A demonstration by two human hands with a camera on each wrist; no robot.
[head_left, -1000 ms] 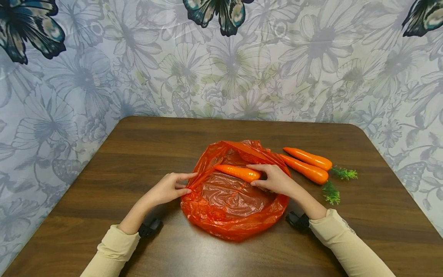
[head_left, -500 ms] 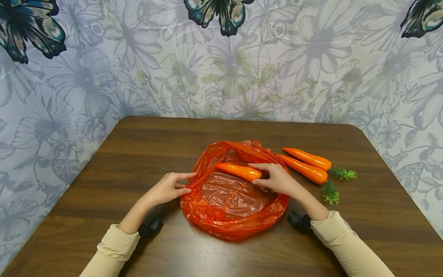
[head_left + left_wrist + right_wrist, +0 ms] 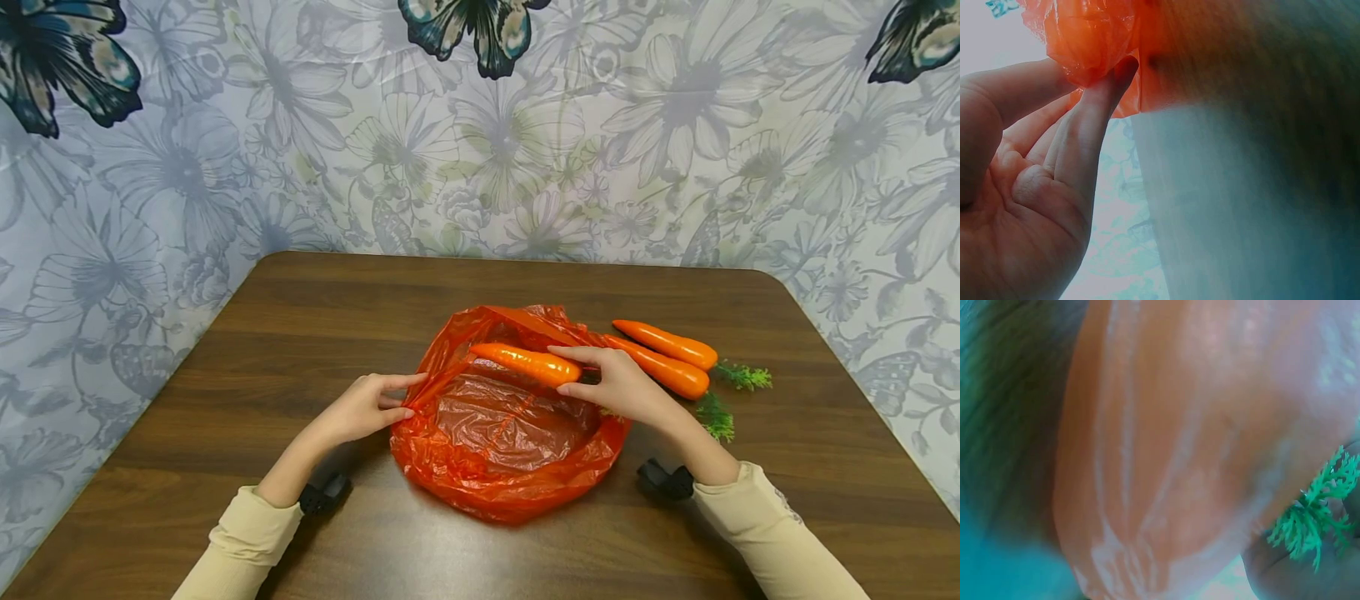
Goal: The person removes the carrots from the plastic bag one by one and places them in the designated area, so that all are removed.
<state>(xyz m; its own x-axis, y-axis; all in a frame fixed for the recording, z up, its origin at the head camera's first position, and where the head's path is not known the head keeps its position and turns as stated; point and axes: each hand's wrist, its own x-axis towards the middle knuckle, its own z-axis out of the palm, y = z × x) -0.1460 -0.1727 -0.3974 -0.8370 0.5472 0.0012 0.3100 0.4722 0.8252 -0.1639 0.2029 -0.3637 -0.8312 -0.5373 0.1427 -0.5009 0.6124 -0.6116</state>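
Observation:
An orange-red plastic bag [image 3: 495, 492] lies on the table with its mouth spread wide. At its left side my left hand [image 3: 363, 410] pinches the rim between thumb and fingers, and the left wrist view shows the crumpled bag [image 3: 1094, 37] in that grip. My right hand [image 3: 622, 385] holds a carrot [image 3: 528, 364] by its thick end, over the bag's opening, tip pointing left. In the right wrist view the bag wall [image 3: 1166, 456] hides most of the hand. Green carrot leaves [image 3: 1310, 525] show beside the palm there.
Two more carrots with green tops lie to the right of the bag, an upper carrot [image 3: 667, 343] and a lower carrot [image 3: 663, 371], partly behind the right hand. The wooden table [image 3: 360, 308] ends at a floral wall [image 3: 300, 167] with butterfly decorations.
My right hand has shifted a little right and up with the carrot, so the carrot sits slightly higher over the bag. My left hand has stayed in place.

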